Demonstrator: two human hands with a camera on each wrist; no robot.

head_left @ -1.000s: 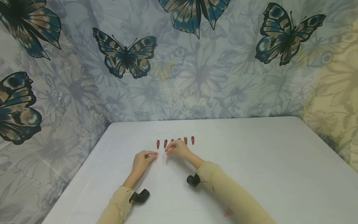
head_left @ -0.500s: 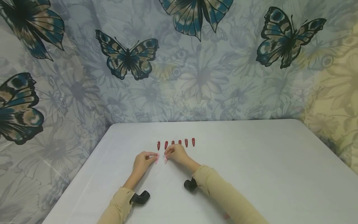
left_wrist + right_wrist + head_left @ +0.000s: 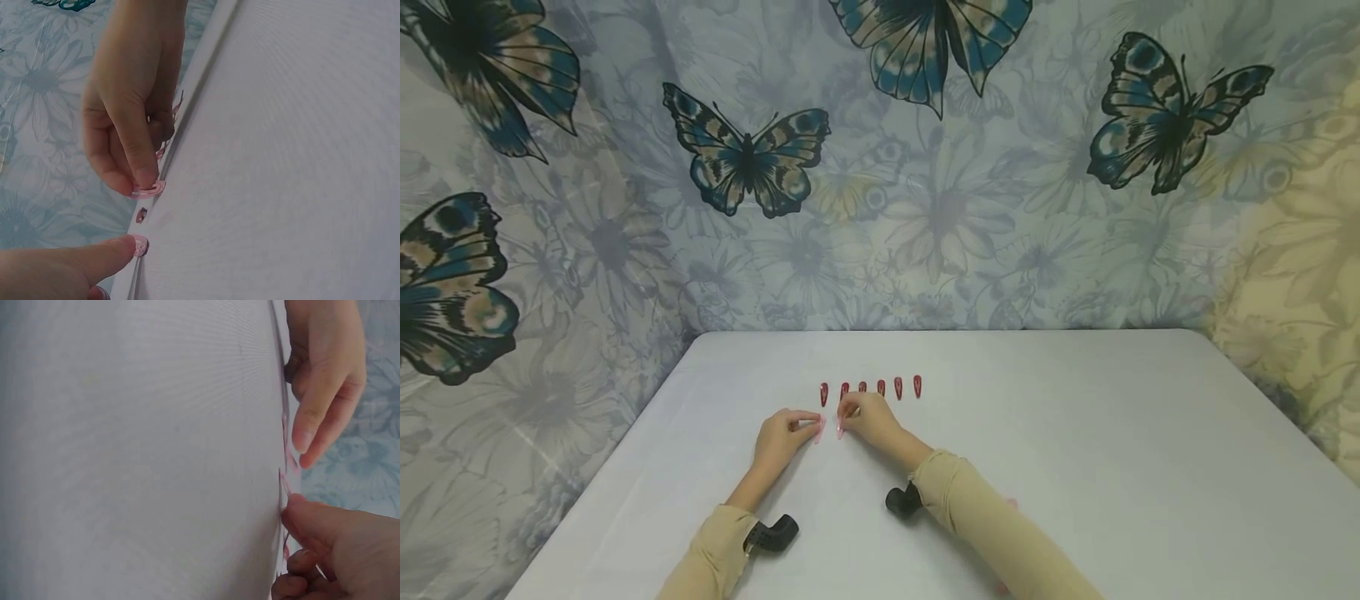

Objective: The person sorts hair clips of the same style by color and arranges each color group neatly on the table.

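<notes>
My left hand [image 3: 786,437] pinches a pink snap hair clip [image 3: 820,431] at the table's left-centre; in the left wrist view its thumb lies on that clip [image 3: 141,245]. Just to the right, my right hand [image 3: 868,417] holds a second pink snap hair clip [image 3: 840,429] between thumb and fingertips, close to the table. Behind both hands runs a row of several red snap hair clips, the rightmost red clip [image 3: 917,386] standing clear of the hand. The right hand's fingers partly cover some red clips.
A white table [image 3: 1112,433] spreads around the hands, its far edge against a butterfly-patterned cloth backdrop [image 3: 940,217]. Small pink pieces [image 3: 1012,503] show beside the right sleeve [image 3: 992,517], mostly hidden by it. Black wrist cameras [image 3: 775,533] sit on both forearms.
My right hand has drawn slightly left and nearer with its pink clip, closer to the left hand. The left hand stays in place. The head view has shifted a little upward.
</notes>
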